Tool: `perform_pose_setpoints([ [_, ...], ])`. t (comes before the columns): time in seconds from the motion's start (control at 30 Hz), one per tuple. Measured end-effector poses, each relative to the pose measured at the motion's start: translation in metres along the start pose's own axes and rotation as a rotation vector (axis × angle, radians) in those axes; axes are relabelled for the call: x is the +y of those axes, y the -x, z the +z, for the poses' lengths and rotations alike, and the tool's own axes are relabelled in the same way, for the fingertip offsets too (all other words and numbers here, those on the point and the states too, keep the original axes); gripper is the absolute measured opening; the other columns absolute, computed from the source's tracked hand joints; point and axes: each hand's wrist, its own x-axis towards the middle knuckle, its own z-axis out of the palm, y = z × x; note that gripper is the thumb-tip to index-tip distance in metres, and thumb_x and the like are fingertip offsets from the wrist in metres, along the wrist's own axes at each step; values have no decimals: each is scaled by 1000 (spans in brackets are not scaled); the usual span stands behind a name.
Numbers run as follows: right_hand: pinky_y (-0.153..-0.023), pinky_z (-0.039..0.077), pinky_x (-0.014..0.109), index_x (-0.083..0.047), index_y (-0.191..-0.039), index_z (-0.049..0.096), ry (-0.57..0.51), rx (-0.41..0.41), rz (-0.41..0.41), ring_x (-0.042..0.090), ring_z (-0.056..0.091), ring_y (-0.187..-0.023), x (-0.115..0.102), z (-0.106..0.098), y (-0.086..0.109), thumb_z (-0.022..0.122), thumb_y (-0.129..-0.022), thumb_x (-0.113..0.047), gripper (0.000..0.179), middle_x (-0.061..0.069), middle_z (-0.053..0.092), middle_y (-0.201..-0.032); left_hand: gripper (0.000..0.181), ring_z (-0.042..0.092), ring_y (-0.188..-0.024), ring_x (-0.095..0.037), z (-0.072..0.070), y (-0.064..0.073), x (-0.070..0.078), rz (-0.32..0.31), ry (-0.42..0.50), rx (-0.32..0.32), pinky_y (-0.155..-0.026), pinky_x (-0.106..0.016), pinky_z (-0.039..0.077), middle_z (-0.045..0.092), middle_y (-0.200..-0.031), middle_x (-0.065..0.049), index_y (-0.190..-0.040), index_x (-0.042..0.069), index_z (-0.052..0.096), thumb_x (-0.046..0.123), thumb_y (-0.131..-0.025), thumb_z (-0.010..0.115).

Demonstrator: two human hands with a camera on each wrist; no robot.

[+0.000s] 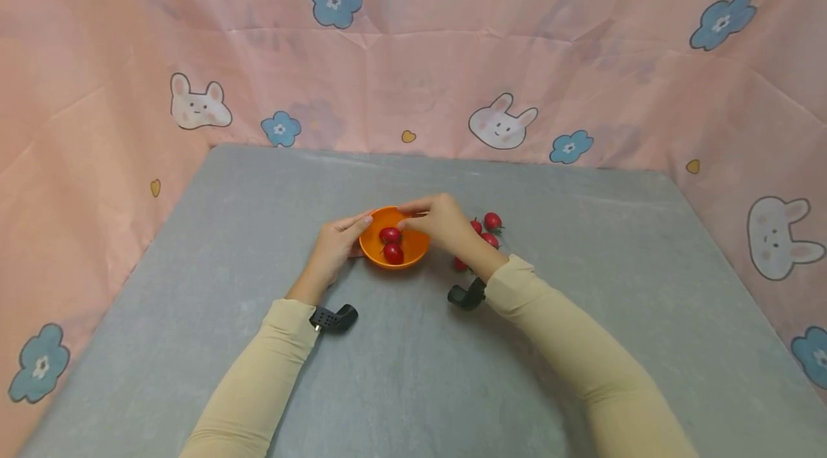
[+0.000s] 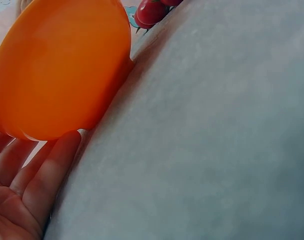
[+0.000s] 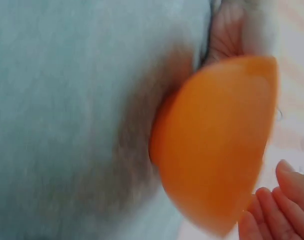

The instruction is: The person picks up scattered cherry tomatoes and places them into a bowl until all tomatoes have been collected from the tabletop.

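**Two round red tomatoes [image 1: 393,253] lie in a round, glossy orange bowl [image 1: 417,247]**

The left hand [image 1: 331,248] grips the bowl's left rim, thumb uppermost. The right hand [image 1: 441,221], loose, thumb and fingers apart, is at the bowl's right rim. More red tomatoes [image 1: 493,221] (partly behind the right forearm [image 1: 481,257]) lie right of the bowl.
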Motion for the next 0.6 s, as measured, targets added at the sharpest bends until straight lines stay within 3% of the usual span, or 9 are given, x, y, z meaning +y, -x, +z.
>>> perform_pose_setpoints([
  [0.23,-104,52,42,-8,-121,73,-137,118,-29,26,63,-121,18,-33,7,78,-87,-24,38,11,72,-123,43,61,-119,-19,-1,0,-1,-5,-37,11,-72,-21,60,59,-142,-8,-135,10,63,33,-99,62],
  [0.33,-103,52,39,-8,-122,72,-142,156,-40,25,61,-121,30,-46,9,77,-88,-28,40,12,71,-123,43,60,-122,-21,-1,-1,-2,-5,-28,15,-72,-21,60,59,-143,-8,-135,10,63,33,-98,63],
  [0.47,-87,54,27,-11,-123,72,-142,198,-19,27,63,-115,45,-62,12,76,-89,-32,41,9,72,-122,43,60,-122,-21,0,-1,-2,-12,-13,18,-72,-21,60,59,-142,-8,-135,10,63,32,-98,63],
  [0.57,-89,55,29,-11,-126,70,-148,224,-4,27,64,-114,55,-72,13,74,-90,-34,42,10,71,-124,43,61,-119,-19,1,0,-2,-20,-12,25,-70,-20,60,59,-142,-8,-135,10,63,32,-98,64],
  [0.6,-95,55,32,-11,-126,70,-143,234,0,25,63,-116,58,-74,13,73,-91,-34,43,10,71,-125,43,61,-118,-19,1,0,-2,-22,-12,28,-70,-20,60,59,-142,-8,-134,10,63,32,-98,64],
])
